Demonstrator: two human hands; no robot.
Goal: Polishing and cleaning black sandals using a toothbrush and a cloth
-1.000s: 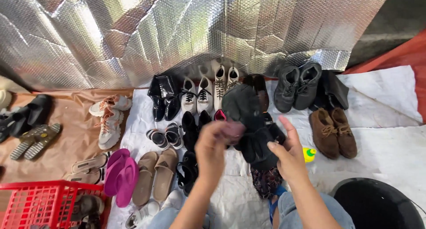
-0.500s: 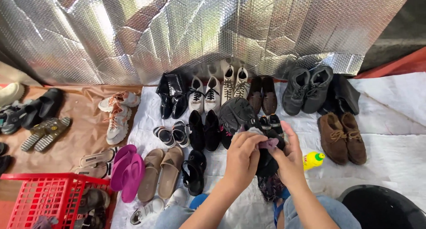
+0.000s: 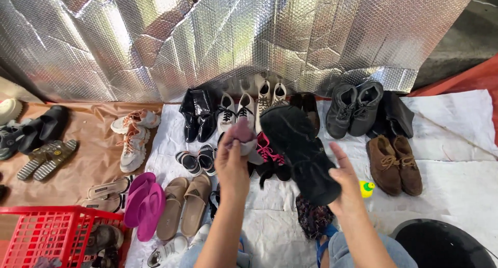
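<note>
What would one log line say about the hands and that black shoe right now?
right hand: holds black shoe | left hand: grips pinkish cloth beside shoe | below: white sheet with rows of shoes

The black suede shoe (image 3: 303,151) hides most of the black trainer with pink laces (image 3: 270,156) and the right hand's (image 3: 346,187) fingers. At near left the red plastic basket (image 3: 49,231) runs off the edge; near right, the black tub (image 3: 443,244) too.

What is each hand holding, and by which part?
Right hand holds a black suede shoe, sole side up, with its grip at the shoe's lower end. Left hand pinches a small mauve cloth by its bottom.
</note>
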